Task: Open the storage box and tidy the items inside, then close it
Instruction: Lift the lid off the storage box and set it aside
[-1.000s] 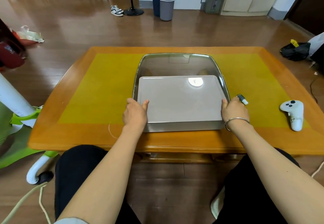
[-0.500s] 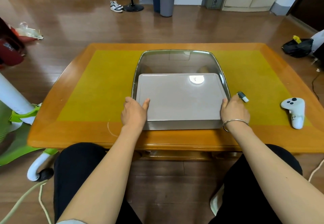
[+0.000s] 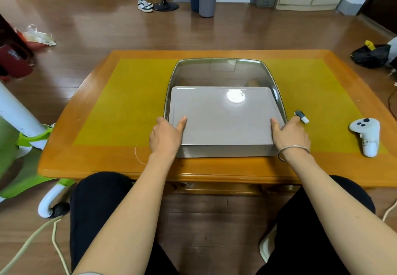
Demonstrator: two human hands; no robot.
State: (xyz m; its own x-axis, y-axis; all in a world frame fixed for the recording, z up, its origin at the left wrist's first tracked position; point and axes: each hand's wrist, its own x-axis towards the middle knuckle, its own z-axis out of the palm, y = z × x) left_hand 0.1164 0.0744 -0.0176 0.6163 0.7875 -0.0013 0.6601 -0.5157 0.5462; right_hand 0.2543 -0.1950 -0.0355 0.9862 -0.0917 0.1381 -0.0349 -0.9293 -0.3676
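A storage box (image 3: 219,70) with a shiny rounded rim stands in the middle of the wooden table (image 3: 120,107). A flat grey lid (image 3: 225,117) covers its near part, and the far part shows a glossy translucent surface. The inside of the box is hidden. My left hand (image 3: 165,138) grips the lid's left edge, thumb on top and fingers down the side. On the opposite edge my right hand (image 3: 290,135), with a bracelet at the wrist, holds the lid the same way.
A small grey-and-white capped object (image 3: 301,116) lies just right of my right hand. A white game controller (image 3: 367,135) rests near the table's right edge. Bins (image 3: 207,0), shoes and bags are on the floor beyond. A green-and-white frame (image 3: 32,141) stands at the left.
Both hands stay where they were on the lid's edges. Only the view has shifted slightly.
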